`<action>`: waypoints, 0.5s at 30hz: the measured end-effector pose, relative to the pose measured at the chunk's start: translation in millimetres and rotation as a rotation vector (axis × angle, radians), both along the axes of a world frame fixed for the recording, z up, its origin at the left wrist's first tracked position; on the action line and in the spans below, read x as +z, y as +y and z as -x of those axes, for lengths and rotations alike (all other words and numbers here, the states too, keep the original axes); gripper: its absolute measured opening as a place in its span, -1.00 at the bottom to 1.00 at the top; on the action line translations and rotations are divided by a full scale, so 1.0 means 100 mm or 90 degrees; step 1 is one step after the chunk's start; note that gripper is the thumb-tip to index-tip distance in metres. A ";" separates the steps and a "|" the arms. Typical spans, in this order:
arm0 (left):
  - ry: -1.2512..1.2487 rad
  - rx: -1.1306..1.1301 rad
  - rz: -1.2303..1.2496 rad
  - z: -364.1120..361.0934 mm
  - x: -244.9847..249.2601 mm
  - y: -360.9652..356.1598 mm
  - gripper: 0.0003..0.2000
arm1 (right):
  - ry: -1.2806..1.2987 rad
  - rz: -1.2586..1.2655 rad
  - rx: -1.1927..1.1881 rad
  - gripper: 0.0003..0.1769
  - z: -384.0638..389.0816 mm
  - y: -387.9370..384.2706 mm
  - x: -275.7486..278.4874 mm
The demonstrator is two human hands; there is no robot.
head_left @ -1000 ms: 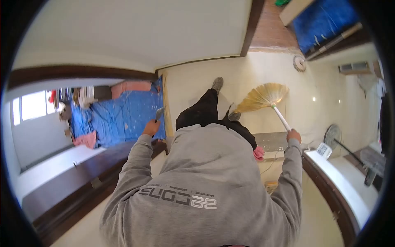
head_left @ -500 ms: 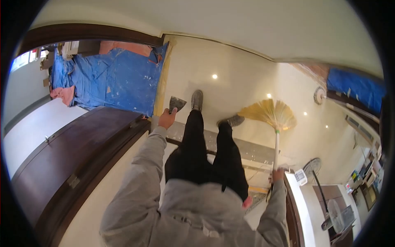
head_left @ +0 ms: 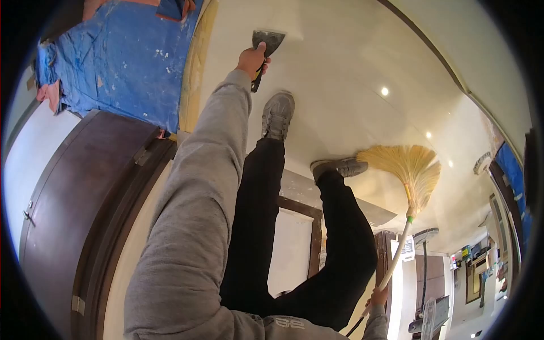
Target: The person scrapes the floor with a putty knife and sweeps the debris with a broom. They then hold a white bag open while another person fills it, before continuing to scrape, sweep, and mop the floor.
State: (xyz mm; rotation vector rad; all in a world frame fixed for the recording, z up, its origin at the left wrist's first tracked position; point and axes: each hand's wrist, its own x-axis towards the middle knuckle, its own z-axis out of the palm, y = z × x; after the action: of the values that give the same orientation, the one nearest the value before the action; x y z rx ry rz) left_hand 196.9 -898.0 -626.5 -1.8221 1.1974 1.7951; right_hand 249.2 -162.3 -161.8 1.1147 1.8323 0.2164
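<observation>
My left hand (head_left: 253, 61) is closed round the handle of a putty knife (head_left: 268, 41), with the broad dark blade against or just over the pale floor beyond my shoe. At the lower right, my right hand (head_left: 378, 296) grips the pale pole of a broom (head_left: 418, 170). The broom's yellow bristles fan out on the floor beside my other shoe (head_left: 340, 168). One shoe (head_left: 278, 114) stands flat below the putty knife.
A blue sheet (head_left: 127, 62) covers the floor at the upper left, edged by yellowish tape (head_left: 195, 71). A dark door (head_left: 85, 181) stands at the left. A fan (head_left: 426, 233) and another long-handled tool (head_left: 483, 163) are at the right.
My left hand has reached forward over the floor with the putty knife. The view has tilted, and the broom and my right hand now appear lower and farther right relative to my legs.
</observation>
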 end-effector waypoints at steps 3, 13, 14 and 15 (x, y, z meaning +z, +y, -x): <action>-0.031 -0.050 0.006 0.08 -0.39 -0.01 -0.65 | -0.006 -0.042 -0.004 -0.75 0.02 0.01 -0.04; -0.086 0.007 0.134 0.39 -0.59 -0.06 -0.57 | 0.038 -0.010 -0.039 -0.84 0.00 -0.22 -0.14; -0.062 0.000 0.091 0.32 -0.60 -0.05 -0.61 | 0.042 0.047 0.121 -0.80 -0.17 -0.05 -0.16; -0.091 -0.002 0.089 0.32 -0.54 -0.07 -0.66 | 0.049 0.100 0.282 -0.73 -0.30 0.10 -0.18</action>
State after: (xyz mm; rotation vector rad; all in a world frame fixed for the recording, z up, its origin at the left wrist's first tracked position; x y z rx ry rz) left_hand 164.6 -904.9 -680.9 -1.9868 1.2984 1.5837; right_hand 278.7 -152.7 -180.0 0.6060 2.1105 0.2821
